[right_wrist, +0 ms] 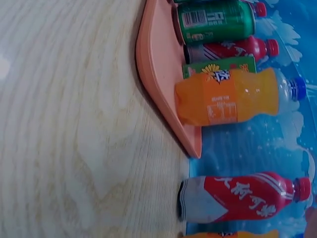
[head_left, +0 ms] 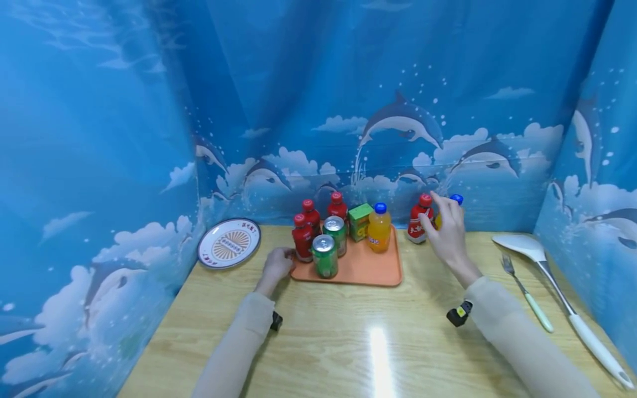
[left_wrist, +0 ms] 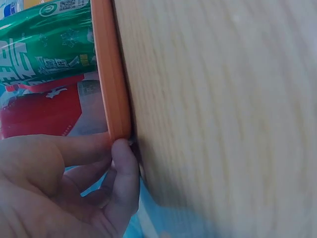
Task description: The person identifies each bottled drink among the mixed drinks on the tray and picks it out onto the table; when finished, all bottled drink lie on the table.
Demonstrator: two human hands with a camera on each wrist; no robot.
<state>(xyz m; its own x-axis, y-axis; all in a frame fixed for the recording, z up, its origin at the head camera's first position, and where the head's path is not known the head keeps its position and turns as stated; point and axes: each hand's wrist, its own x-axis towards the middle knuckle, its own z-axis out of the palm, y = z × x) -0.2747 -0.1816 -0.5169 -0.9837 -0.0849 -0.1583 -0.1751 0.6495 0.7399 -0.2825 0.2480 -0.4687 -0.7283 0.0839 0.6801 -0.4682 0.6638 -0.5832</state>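
Observation:
My left hand (head_left: 278,264) pinches the left edge of an orange tray (head_left: 365,273) between thumb and finger; the left wrist view shows the fingertips on the tray's rim (left_wrist: 113,74). On the tray stand three red-capped bottles, one a dark red bottle (head_left: 301,243), two green cans (head_left: 325,260), a green juice box (head_left: 359,225) and an orange soda bottle (head_left: 380,231). Right of the tray, my right hand (head_left: 448,235) hovers by a red-and-white bottle (right_wrist: 237,198), fingers spread and apparently apart from it. A second orange soda bottle (right_wrist: 230,235) with a blue cap is mostly hidden behind that hand.
A white plate with a blue rim (head_left: 229,243) leans at the back left. On the right lie a fork with a green handle (head_left: 537,309) and a long white-handled turner (head_left: 587,331). Blue dolphin-print curtains (head_left: 318,110) enclose the wooden table (head_left: 328,342).

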